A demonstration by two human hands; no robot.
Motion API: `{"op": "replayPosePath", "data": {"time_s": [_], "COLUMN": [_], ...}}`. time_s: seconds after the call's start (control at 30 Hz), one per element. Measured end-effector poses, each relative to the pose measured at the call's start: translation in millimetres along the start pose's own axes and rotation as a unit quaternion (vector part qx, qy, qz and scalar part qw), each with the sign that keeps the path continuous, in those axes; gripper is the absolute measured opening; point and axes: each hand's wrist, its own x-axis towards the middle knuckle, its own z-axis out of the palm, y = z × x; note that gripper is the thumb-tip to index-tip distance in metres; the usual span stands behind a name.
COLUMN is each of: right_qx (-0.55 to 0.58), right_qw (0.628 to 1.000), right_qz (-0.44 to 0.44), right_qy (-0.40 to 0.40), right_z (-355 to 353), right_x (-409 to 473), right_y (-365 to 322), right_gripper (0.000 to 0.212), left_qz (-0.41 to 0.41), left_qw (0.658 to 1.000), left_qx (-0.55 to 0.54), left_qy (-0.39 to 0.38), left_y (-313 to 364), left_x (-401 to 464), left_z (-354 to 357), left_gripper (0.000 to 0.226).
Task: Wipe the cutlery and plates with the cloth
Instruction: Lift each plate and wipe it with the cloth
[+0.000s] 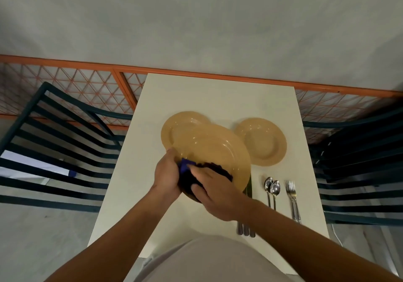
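Note:
A tan plate is held tilted above the white table. My left hand grips its near left rim. My right hand presses a dark blue cloth against the plate's near edge. Under the raised plate a second tan plate lies flat on the table, and a third tan plate lies to the right. Two spoons and forks lie on the right side of the table. Knife handles stick out below my right wrist, their blades mostly hidden.
Dark slatted chairs stand at the left and at the right of the table. An orange mesh railing runs behind the table. The far half of the table holds nothing.

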Motion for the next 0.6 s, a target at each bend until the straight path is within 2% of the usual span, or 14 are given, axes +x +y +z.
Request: {"op": "replayPosePath", "data": {"time_s": [0.03, 0.1, 0.17, 0.3, 0.43, 0.5, 0.53, 0.6], "right_qx": [-0.033, -0.104, -0.182, -0.259, -0.190, -0.131, -0.113, -0.091], "right_qw": [0.998, 0.984, 0.969, 0.963, 0.968, 0.963, 0.963, 0.973], "right_qz": [-0.047, -0.137, -0.160, -0.074, 0.083, 0.152, 0.159, 0.115], "right_qy": [-0.033, -0.049, -0.042, -0.013, 0.144, 0.182, 0.185, 0.176], "right_z": [-5.3, -17.4, -33.4, -53.3, -26.2, -2.7, 10.9, 29.4], "right_x": [-9.4, -21.2, -21.0, 10.0, 55.8, 72.7, 76.2, 70.2], "right_y": [9.4, 40.9, 74.2, 100.0, 75.4, 44.2, 28.2, 3.7], "right_gripper": [0.044, 0.039, 0.032, 0.035, 0.031, 0.032, 0.031, 0.027], "left_qz": [-0.004, -0.003, 0.016, 0.071, 0.056, 0.045, 0.045, 0.043], "left_qw": [1.000, 0.999, 0.998, 0.992, 0.995, 0.994, 0.993, 0.995], "left_qx": [-0.002, 0.013, 0.036, 0.103, 0.085, 0.100, 0.106, 0.095], "left_qy": [0.011, 0.035, 0.039, 0.015, -0.002, 0.001, 0.002, 0.008], "left_y": [2.0, 3.6, 3.4, 3.6, 7.2, 6.8, 6.3, 8.7], "left_x": [3.5, 7.9, 9.8, 9.0, 14.4, 16.7, 19.6, 24.8], "left_z": [-3.8, -9.1, -12.3, -6.2, 5.7, 8.8, 8.2, 3.0], "left_gripper": [0.030, 0.032, 0.033, 0.034, 0.027, 0.030, 0.033, 0.036]}}
